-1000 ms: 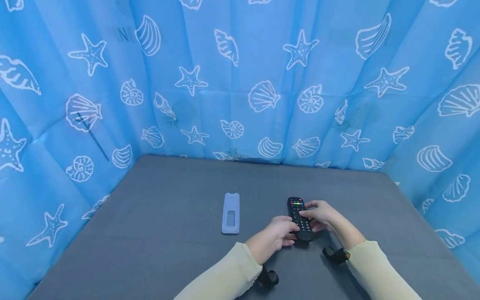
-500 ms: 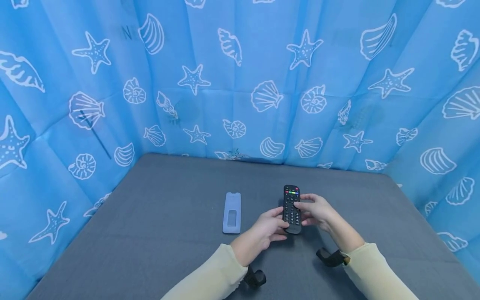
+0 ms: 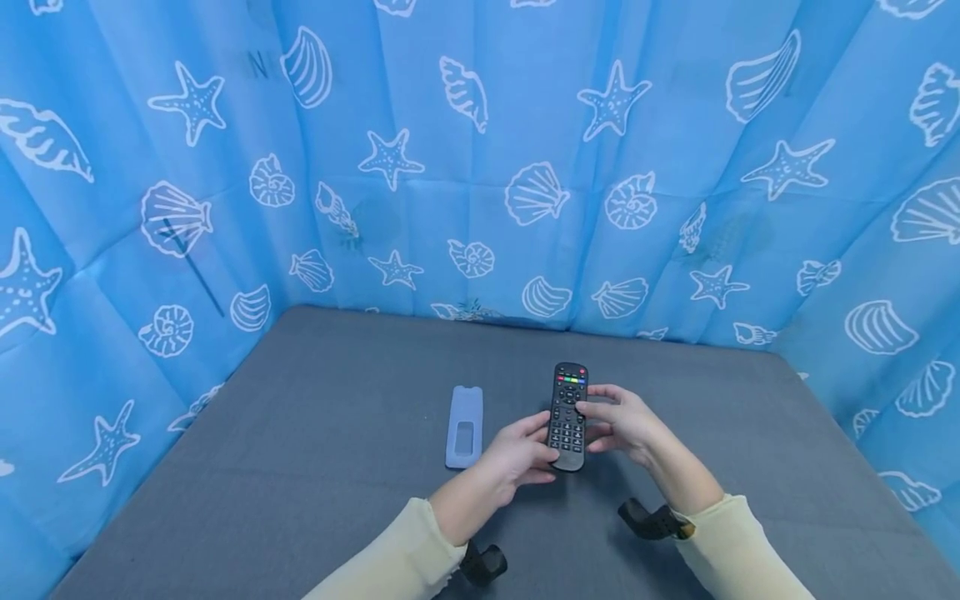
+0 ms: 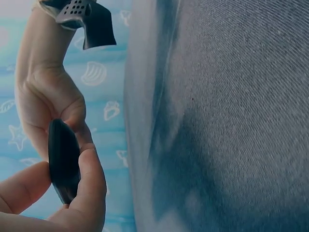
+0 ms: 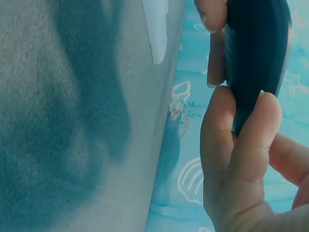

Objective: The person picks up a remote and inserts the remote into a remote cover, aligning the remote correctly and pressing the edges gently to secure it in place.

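Reference for all places is the blue cover (image 3: 467, 407), lying on the grey table (image 3: 337, 433); the remote control (image 3: 567, 423) is to the right of that cover, apart from it and, judging by both wrist views, held up off the table. The long axis of the remote control points away from the person, its far end leaning slightly rightward; the cover lies in nearly the same direction, so the two are roughly parallel; the keyed face is toward the head camera. The left hand (image 3: 517, 454) is the nearer to the cover, standing between it and the remote control; the right hand (image 3: 630, 425) is on the far side of the remote control from the cover.

Hands: both hold the remote control, one at each long edge; the left pinches the near end, thumb on the face; the right grips the opposite edge, thumb likewise on the face; how firmly either presses, I cannot tell.
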Motion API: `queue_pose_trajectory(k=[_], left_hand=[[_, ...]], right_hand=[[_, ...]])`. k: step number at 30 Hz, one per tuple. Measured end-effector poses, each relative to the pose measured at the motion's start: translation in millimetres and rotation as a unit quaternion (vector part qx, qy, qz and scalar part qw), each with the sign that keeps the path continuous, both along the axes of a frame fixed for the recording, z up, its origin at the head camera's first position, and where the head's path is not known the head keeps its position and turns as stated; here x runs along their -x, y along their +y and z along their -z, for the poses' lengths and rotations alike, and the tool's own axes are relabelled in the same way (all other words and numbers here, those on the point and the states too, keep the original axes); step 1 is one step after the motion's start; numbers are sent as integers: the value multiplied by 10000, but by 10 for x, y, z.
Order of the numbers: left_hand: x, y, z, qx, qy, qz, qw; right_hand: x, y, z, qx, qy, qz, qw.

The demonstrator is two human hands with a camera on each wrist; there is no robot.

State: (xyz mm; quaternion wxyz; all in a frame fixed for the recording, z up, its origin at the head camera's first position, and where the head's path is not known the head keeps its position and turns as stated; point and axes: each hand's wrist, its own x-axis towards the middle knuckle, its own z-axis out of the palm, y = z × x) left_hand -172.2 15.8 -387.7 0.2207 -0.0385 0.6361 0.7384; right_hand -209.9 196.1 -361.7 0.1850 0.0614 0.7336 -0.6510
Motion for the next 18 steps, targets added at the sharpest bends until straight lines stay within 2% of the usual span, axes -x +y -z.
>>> queue_pose_trajectory(k=[6, 18], left_hand=[[10, -79, 3, 64, 154, 8, 9999], [-39, -180, -34, -38, 383, -3, 9993]], right_hand=[[-27, -40, -29, 149, 95, -131, 9998], [-61, -71, -65, 402, 342, -415, 9977]])
